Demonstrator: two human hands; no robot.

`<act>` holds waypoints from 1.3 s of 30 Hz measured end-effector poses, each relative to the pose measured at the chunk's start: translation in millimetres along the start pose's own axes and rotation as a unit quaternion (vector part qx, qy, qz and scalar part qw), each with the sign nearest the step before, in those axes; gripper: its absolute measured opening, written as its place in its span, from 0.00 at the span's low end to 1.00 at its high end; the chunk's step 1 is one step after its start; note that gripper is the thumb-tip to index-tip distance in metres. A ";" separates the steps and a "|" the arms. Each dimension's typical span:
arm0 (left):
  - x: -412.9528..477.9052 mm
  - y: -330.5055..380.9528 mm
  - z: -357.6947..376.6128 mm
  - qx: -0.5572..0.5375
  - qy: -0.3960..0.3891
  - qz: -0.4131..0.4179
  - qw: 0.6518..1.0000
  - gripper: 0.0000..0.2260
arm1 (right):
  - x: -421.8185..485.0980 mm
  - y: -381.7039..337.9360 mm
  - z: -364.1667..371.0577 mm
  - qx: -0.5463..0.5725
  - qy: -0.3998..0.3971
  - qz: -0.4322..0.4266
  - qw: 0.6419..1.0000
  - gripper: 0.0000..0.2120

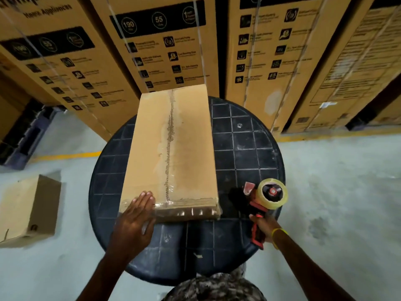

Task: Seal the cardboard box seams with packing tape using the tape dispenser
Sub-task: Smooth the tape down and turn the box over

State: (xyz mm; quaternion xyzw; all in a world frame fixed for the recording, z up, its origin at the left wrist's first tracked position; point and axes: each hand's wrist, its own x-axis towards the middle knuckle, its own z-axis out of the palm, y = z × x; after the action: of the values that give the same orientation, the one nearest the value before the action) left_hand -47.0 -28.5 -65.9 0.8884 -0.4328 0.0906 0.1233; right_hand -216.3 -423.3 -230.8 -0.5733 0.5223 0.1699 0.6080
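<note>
A long cardboard box (186, 148) lies on a round black table (249, 148). Clear tape runs along its centre seam and across its near end. My left hand (134, 222) lies flat with fingers together on the box's near left corner. My right hand (263, 228) grips the red handle of a tape dispenser (268, 199) just right of the box's near right corner. The dispenser carries a roll of clear tape and stands off the box.
Tall printed cartons (165, 44) stand close behind the table. A smaller cardboard box (28, 210) sits on the grey floor at the left. A dark pallet (23, 135) lies at the far left. Yellow floor lines run under the cartons.
</note>
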 end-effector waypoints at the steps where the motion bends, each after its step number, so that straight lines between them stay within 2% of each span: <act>1: 2.3 12.3 -0.6 -0.004 0.005 0.003 1.000 0.25 | -5.3 0.6 0.0 -0.070 0.022 -0.014 0.997 0.14; 3: 11.6 39.4 3.9 -0.012 0.011 0.024 1.000 0.26 | -54.9 -20.1 6.4 -0.219 0.065 -0.056 0.972 0.12; 4: 18.3 52.8 8.7 -0.020 0.011 0.037 0.999 0.26 | -91.2 -36.0 12.8 -0.237 0.091 -0.097 0.962 0.14; 7: 41.2 87.5 22.0 -0.041 0.016 0.063 0.997 0.26 | -160.3 -58.8 35.0 -0.065 0.095 -0.229 0.967 0.32; 9: 54.2 100.4 25.6 -0.048 0.026 0.070 0.996 0.24 | -186.3 -64.9 49.1 -0.024 0.051 -0.280 0.958 0.40; 13: 64.5 106.5 27.0 -0.072 0.079 0.073 0.992 0.13 | -203.0 -71.0 77.2 0.006 0.011 -0.332 0.943 0.40; 17: 67.9 106.9 27.2 -0.086 0.089 0.063 0.990 0.11 | -206.7 -79.4 100.0 0.034 0.020 -0.318 0.947 0.46; 20: 69.5 109.6 28.3 -0.105 0.073 0.043 0.991 0.11 | -203.7 -80.0 113.9 0.014 0.032 -0.294 0.955 0.41; 24: 67.3 109.1 33.5 -0.126 0.035 -0.005 0.991 0.13 | -185.2 -71.5 111.0 -0.189 0.058 -0.237 0.951 0.39; 26: 67.8 110.1 32.9 -0.134 0.025 -0.033 0.990 0.14 | -182.9 -71.7 106.1 -0.173 0.065 -0.225 0.957 0.41; 29: 69.4 114.3 28.5 -0.140 0.016 -0.048 0.989 0.18 | -186.1 -69.5 115.6 -0.145 0.074 -0.299 0.940 0.45; 30: 70.1 115.3 27.8 -0.137 0.014 -0.051 0.989 0.19 | -182.7 -66.2 119.4 -0.131 0.070 -0.290 0.945 0.46; 31: 69.9 115.3 28.2 -0.134 0.013 -0.055 0.989 0.20 | -184.9 -67.1 120.7 -0.123 0.057 -0.269 0.953 0.44; 34: 69.4 114.3 28.0 -0.150 0.002 -0.060 0.987 0.18 | -185.6 -78.8 103.4 -0.074 0.032 -0.229 0.970 0.22; 36: 69.9 112.8 28.5 -0.155 -0.019 -0.073 0.985 0.17 | -186.9 -87.1 84.7 -0.032 0.047 -0.228 0.972 0.24; 37: 69.8 112.2 28.3 -0.156 -0.031 -0.080 0.984 0.17 | -187.4 -89.5 77.1 -0.036 0.083 -0.247 0.965 0.24; 39: 69.7 111.5 27.5 -0.157 -0.050 -0.086 0.983 0.17 | -187.7 -91.0 70.7 -0.027 0.128 -0.273 0.953 0.18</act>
State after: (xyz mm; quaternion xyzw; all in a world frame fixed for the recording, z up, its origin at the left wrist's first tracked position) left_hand -91.3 -155.1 -57.8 0.8951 -0.3694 -0.0337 0.2474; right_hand -186.4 -313.7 -42.1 -0.7274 0.4144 -0.0628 0.5434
